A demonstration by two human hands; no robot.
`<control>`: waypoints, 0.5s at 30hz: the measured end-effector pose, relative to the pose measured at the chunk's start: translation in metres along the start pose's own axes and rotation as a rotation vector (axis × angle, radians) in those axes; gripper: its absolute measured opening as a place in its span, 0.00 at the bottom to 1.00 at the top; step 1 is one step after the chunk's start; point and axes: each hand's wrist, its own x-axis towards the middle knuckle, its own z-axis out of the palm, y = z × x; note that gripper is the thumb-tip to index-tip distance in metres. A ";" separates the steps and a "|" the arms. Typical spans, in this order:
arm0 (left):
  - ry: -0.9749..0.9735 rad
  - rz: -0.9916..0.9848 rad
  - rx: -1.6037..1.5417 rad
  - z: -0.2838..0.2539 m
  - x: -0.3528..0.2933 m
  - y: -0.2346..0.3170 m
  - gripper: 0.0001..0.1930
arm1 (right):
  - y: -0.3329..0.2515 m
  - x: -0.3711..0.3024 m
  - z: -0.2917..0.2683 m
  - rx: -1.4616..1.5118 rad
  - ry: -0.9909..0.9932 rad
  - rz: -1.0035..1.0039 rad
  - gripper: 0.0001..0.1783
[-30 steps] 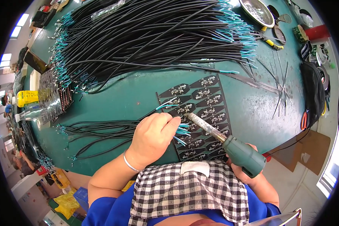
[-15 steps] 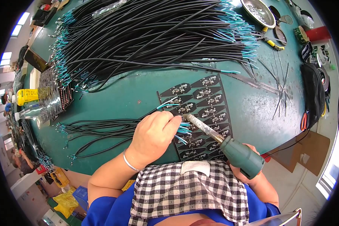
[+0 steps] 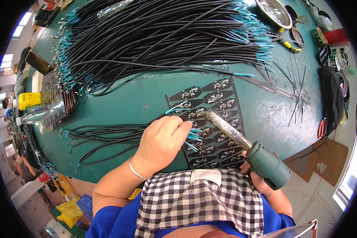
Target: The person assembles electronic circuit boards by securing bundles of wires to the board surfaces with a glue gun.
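Observation:
My left hand (image 3: 162, 141) is closed in a pinch over the panel's left side, on a thin black cable (image 3: 156, 120) whose bared blue and white wire ends (image 3: 178, 110) stick out past the fingers. My right hand (image 3: 260, 183) grips a soldering iron (image 3: 267, 164) by its thick green handle. Its stained metal barrel slants up and left, the tip lying over the panel of small black circuit boards (image 3: 228, 104), just right of my left fingers. Whether the tip touches a board I cannot tell. Several black cables (image 3: 107, 137) extend leftward from beneath my left hand, blue ends also showing at its right.
A big heap of black cables (image 3: 154, 43) covers the far side of the green table (image 3: 119, 107). Farther right are a metal bowl (image 3: 279, 18), yellow-handled pliers (image 3: 290, 47) and loose dark strips (image 3: 297, 93). At left stand a yellow bottle (image 3: 29, 101) and another board panel (image 3: 55, 99).
The soldering iron has moved right and slightly up, its tip drawing away from my left fingers. My left hand has stayed almost still.

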 end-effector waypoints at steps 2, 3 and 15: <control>-0.004 -0.004 0.005 0.001 0.001 0.000 0.11 | 0.004 0.001 0.002 -0.101 0.030 -0.029 0.07; 0.003 -0.001 0.001 0.001 0.001 0.000 0.11 | 0.003 0.002 0.001 -0.099 0.032 -0.029 0.07; 0.023 -0.064 -0.086 -0.031 0.006 0.001 0.19 | 0.009 -0.012 0.010 0.059 0.136 -0.148 0.05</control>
